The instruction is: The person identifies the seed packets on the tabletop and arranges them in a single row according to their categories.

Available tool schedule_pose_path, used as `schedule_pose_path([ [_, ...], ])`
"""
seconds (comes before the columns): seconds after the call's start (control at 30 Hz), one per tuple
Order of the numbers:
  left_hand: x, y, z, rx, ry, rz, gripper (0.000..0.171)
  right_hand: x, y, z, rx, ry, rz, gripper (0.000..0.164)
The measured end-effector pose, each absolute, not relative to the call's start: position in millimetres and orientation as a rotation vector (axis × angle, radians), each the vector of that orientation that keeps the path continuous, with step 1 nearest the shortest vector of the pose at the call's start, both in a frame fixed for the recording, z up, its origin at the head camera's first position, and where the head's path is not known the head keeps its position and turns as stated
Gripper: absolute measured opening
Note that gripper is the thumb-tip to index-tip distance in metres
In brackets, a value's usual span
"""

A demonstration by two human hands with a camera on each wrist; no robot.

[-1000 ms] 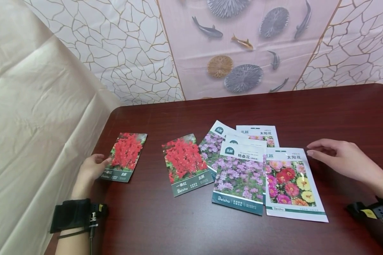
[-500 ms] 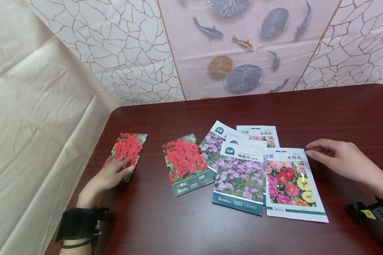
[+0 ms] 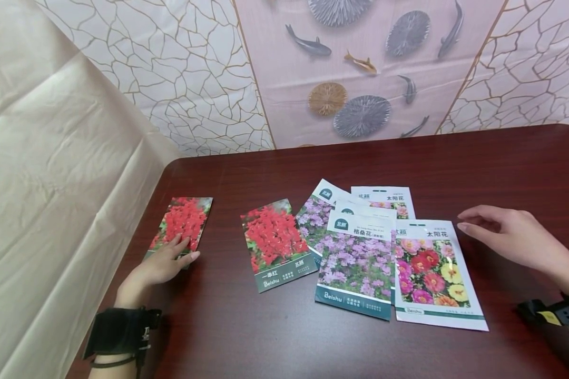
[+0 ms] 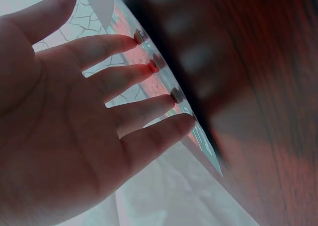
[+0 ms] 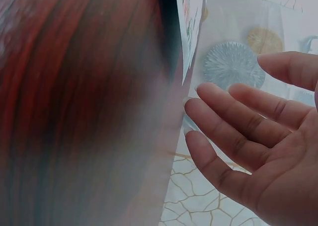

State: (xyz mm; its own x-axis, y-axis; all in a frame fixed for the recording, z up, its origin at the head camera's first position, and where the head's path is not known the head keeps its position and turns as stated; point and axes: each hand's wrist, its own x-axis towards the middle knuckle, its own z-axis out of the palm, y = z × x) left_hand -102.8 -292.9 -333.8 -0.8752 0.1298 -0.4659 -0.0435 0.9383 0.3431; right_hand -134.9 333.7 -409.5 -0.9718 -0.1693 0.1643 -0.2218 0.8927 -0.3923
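The left scarlet-sage packet had slid slightly leftward on the brown table over the last half second, and the left hand had gone with it. A second back, that hand had been at the packet's lower left corner; now its fingers lay over the lower part of the printed face, straight and a little spread, touching without gripping. This suggested a small shift of the packet's place by light pressure, rather than a lift. The right hand had barely changed: it held nothing, its fingers loosely bent and the thumb apart from them, just beside the group's right edge. Whether it rested on the wood could not be told. Seven flower packets could be counted. Two were scarlet sage: the one under the left hand, and a second scarlet-sage packet, well apart from it and close beside the purple ones. Three seemed to be gesang-flower packets, overlapping: the front one, a middle one mostly covered, and a back one turned aslant. Two were sun-flower packets, a near one fully in sight and a far one partly hidden.
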Motion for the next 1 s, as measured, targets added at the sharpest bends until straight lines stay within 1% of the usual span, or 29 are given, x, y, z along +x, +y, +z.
schedule_pose_path([
  [0.17,-103,-293,-334,0.044,2.601,0.476,0.074,-134,333,-404,0.301,-2.907,0.586,0.028],
  [0.6,-104,-292,-335,0.015,2.620,0.438,0.075,-138,344,-411,0.271,-2.915,0.605,0.035],
  [1.0,-106,-290,-335,-0.039,2.620,0.394,0.078,-139,343,-411,0.274,-2.924,0.632,0.036],
])
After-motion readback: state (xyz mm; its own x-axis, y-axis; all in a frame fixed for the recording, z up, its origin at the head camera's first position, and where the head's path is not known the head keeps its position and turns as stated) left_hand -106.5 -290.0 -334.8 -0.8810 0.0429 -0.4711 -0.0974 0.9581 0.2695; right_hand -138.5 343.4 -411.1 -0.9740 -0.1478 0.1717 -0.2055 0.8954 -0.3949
